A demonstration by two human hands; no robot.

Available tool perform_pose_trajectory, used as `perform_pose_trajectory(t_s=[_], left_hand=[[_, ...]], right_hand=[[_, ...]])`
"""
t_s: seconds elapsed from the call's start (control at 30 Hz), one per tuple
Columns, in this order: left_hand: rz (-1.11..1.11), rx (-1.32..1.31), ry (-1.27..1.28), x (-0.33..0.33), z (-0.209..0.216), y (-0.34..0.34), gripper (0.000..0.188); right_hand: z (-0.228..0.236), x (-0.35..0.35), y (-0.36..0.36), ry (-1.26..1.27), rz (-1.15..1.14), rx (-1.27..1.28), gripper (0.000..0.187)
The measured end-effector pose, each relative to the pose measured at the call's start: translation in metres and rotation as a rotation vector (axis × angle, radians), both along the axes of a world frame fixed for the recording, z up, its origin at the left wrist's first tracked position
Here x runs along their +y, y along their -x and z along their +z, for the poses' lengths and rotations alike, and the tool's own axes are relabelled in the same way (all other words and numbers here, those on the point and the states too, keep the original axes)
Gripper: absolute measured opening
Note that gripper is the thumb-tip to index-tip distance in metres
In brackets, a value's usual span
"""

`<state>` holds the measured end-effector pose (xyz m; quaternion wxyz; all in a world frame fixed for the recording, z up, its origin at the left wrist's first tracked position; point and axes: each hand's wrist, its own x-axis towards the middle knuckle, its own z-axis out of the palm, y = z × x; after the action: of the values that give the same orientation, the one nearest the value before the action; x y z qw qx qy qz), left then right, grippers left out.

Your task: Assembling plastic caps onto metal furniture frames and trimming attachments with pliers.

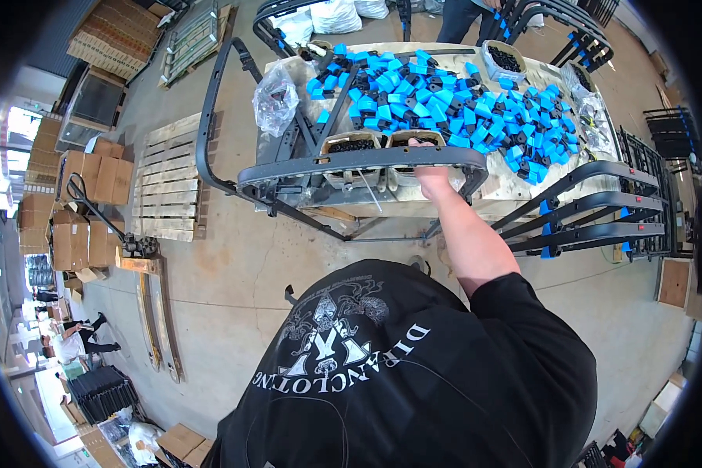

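Note:
My right arm stretches forward to the worktable (515, 195). My right hand (433, 178) reaches under the front bar of a black tubular metal frame (351, 163), which hides part of it. Its bunched fingertips show beyond the bar, at a small box (437, 139) of black parts; what they hold cannot be made out. A second box (351, 145) of small black parts stands left of it. Behind both spreads a big heap of blue-and-black plastic corner pieces (444, 101). My left hand is not in view.
A clear plastic bag (276, 100) lies at the table's left end. More curved black frames (593, 204) stand on the right. Another person (462, 19) is across the table. To the left are a wooden pallet (166, 179), a pallet jack (139, 261) and cardboard boxes (93, 179).

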<state>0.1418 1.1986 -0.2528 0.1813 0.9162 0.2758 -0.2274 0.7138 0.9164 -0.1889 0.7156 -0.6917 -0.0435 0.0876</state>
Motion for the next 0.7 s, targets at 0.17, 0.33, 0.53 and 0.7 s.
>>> perform_pose_trajectory(t_s=[0.17, 0.33, 0.53, 0.7], left_hand=[[-0.116, 0.027, -0.019, 0.026, -0.078, -0.010, 0.044], [0.527, -0.222, 0.468, -0.051, 0.080, -0.184, 0.027], [0.560, -0.403, 0.749, -0.061, 0.078, -0.273, 0.020], [0.497, -0.458, 0.708, -0.065, 0.080, -0.347, 0.019]], right_hand=[[0.037, -0.038, 0.045, -0.324, 0.083, 0.651, 0.006], [0.039, -0.088, 0.093, -0.812, 0.406, 1.040, 0.010], [0.024, -0.134, 0.117, -0.652, 0.507, 1.035, 0.008], [0.019, -0.170, 0.115, -0.332, 0.342, 0.897, 0.024]])
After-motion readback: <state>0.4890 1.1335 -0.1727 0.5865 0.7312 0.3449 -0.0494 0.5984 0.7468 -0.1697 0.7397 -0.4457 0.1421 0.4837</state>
